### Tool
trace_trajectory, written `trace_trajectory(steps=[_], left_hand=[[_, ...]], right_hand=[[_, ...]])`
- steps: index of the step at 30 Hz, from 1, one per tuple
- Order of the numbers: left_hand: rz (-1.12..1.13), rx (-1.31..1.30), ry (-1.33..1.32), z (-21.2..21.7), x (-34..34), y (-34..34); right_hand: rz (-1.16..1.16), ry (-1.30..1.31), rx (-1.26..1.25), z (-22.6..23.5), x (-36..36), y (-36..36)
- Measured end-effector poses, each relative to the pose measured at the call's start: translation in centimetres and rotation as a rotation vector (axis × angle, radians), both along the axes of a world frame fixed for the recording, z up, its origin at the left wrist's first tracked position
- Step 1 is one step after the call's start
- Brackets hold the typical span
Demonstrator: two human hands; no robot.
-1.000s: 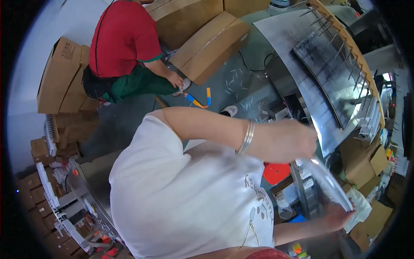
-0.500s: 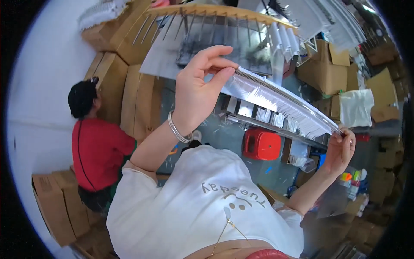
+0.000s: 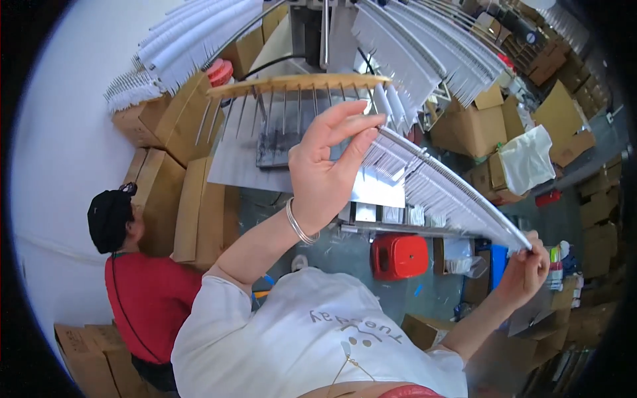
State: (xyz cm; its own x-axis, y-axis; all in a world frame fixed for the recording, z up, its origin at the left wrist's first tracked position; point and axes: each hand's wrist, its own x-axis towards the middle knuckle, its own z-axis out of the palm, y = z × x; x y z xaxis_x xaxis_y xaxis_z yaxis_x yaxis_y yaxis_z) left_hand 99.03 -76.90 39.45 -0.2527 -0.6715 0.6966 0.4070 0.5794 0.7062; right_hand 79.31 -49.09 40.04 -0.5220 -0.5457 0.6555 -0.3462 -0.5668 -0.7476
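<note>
Currently the left hand [image 3: 325, 176] pinches the upper end of a long comb-like strip [image 3: 444, 189], fingers closed on its spine at centre frame. That strip is a thin curved rod carrying a dense row of white, feather-like tabs, and it spans diagonally down to the right hand [image 3: 527, 268] at right of centre, which grips the lower end between closed fingers.

Handling, as judged: the strip looks light and springy, bowing between both holds, so it needs support at both ends. The tabs appear thin and easily bent; hold the bare spine, not the tabs.

Above, at top centre, a wooden bar with metal pins [image 3: 298, 85] stands before a grey panel, and more white strips [image 3: 424, 46] fan out overhead. At left of the frame a person in a red shirt [image 3: 149, 298] sits beside cardboard boxes [image 3: 186, 205].

Compared with half a second ago, the view has tilted upward: the pinned bar sits lower in frame, the left hand has shifted right, and the strip spans much the same diagonal.
</note>
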Motion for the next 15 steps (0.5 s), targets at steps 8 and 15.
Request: trace_trajectory(steps=[8, 15], left_hand=[[-0.04, -0.337, -0.007, 4.0, 2.6, -2.1], [-0.154, -0.39, 0.116, 6.0, 3.3, -5.6]], right_hand=[[-0.393, 0.373, -0.145, 3.8, 6.6, -0.1], [-0.621, 0.828, 0.192, 6.9, 13.6, 0.5]])
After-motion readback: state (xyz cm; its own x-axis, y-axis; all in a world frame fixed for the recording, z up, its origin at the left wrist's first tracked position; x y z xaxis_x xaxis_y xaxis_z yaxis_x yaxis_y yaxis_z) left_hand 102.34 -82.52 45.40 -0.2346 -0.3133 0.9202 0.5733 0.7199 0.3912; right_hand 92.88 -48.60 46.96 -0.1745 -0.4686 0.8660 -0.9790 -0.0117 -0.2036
